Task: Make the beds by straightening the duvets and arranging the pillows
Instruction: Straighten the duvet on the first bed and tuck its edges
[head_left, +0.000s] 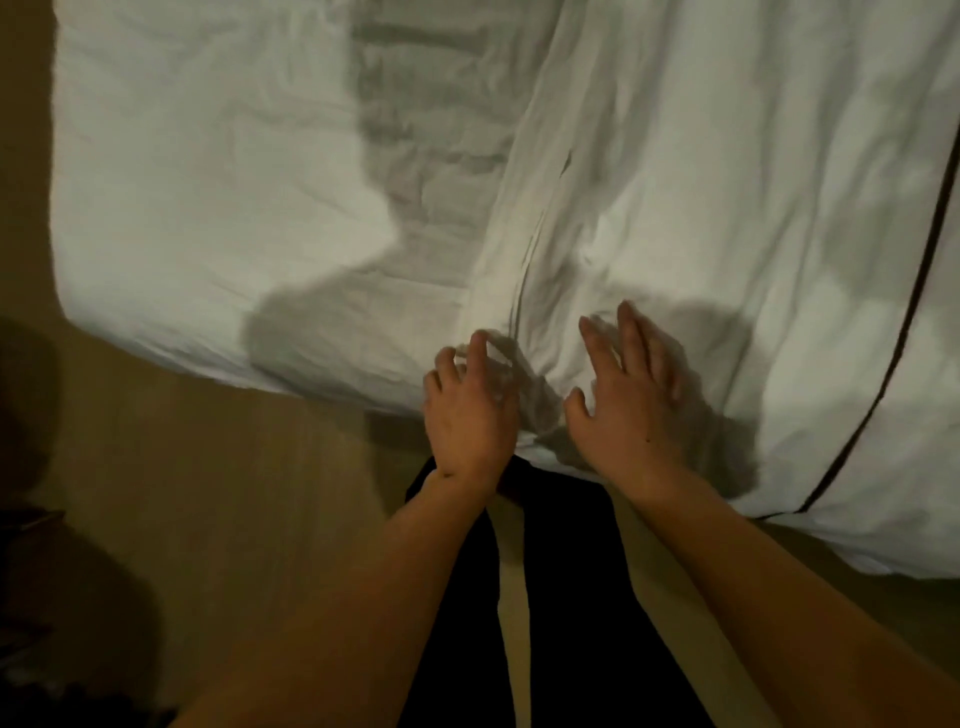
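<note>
both hands, the left hand (470, 415) and right hand (631, 400), are reaching with fingers spread wide, holding nothing, over the white duvet (701, 208) at the bed's near edge, and grabbing crookedly might be leaving it bunched.

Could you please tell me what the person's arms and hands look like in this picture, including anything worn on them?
Both forearms are bare to the frame's lower edge, with no sleeves visible. The left hand and right hand wear no gloves, and no rings or watch show, though motion blur smears the fingers. Below them, the person wears dark black trousers.
</note>
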